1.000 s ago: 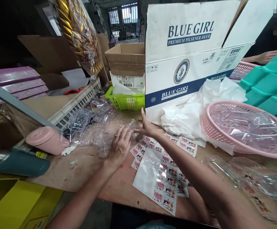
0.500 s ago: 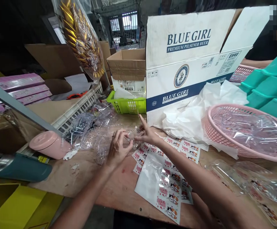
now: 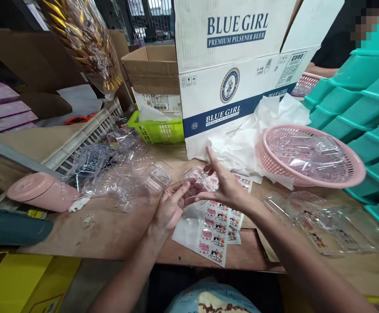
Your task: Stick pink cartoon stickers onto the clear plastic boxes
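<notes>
Between the fingers and thumb of my left hand is a clear plastic case, held above the sticker sheets. My right hand is at its right side, with thumb and fingers spread apart; whether the thumb touches the case I cannot tell. Sheets of cat stickers with pink print lie below both hands, partly covered by a white backing sheet. To the left of my left hand lies a heap of clear plastic cases.
A pink basket of clear cases and stickered cases are on the right. White paper lies before a beer carton. A green basket, pink tumbler and teal bottle stand leftward. Teal bins rise at right, near a person.
Both hands have moved right, from beside the heap to over the sticker sheets, with the clear case in my left hand. The view has tilted down and turned right.
</notes>
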Demonstrator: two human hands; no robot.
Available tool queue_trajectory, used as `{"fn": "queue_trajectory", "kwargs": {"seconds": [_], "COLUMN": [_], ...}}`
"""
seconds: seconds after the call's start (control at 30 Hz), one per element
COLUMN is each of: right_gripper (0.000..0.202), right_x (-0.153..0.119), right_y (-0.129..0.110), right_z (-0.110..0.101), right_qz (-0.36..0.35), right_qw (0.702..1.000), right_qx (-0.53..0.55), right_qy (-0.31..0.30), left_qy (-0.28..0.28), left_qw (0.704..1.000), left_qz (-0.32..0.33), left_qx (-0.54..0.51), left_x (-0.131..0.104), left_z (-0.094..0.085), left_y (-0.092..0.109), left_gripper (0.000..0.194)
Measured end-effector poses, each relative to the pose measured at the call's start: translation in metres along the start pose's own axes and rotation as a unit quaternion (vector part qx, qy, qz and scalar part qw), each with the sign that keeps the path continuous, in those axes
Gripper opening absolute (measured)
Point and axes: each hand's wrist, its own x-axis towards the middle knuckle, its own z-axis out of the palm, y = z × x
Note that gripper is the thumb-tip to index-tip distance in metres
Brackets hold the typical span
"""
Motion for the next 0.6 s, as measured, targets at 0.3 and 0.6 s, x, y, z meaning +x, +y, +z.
{"fn": "queue_trajectory", "kwargs": {"seconds": [0.3,0.6], "right_gripper": [0.091,0.077], "right_x": [-0.114,-0.133], "right_y": [-0.035,-0.021], "right_z": [-0.016,-0.012], "right_qz": [0.201,0.234], "right_qw": [0.791,0.707], "right_qx": [0.568,0.659], "right_qy": [-0.105,-0.109], "left_qy": [0.01,0.013], "left_qw": [0.978,0.989], "left_qz": [-0.126,-0.079], "left_qx": [-0.166,-0.122], "left_x": [-0.005,-0.013], "left_z": [0.013,0.029], "left_y": [-0.031,-0.048], "left_gripper": [0.01,0.029]}}
